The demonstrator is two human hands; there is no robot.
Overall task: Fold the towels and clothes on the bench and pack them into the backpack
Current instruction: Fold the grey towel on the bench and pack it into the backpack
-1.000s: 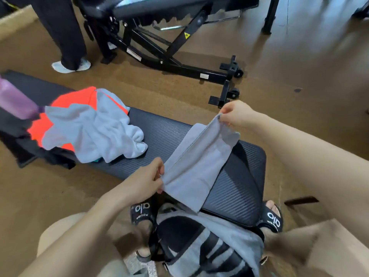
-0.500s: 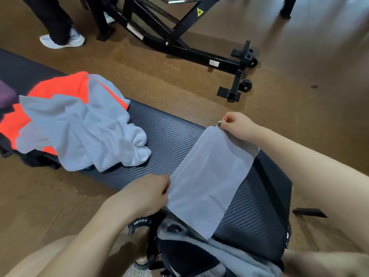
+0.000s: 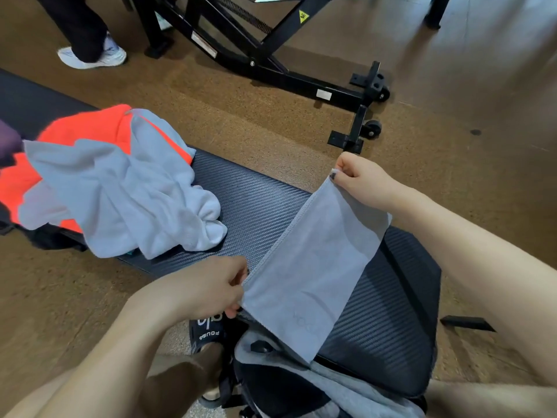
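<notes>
Head view: both forearms reach forward over the black bench (image 3: 271, 206). The left hand (image 3: 208, 286) pinches the near corner of a grey towel (image 3: 313, 267) — fingers curled, knuckles up. The right hand (image 3: 358, 179), further out, pinches the far corner, holding the towel stretched above the bench. Its lower edge hangs over the open backpack (image 3: 289, 384). A heap of clothes (image 3: 114, 188) lies on the bench, left.

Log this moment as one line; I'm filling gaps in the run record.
step: folding grey towel | left hand: pinches near corner | right hand: pinches far corner | towel over bench | backpack below
</notes>
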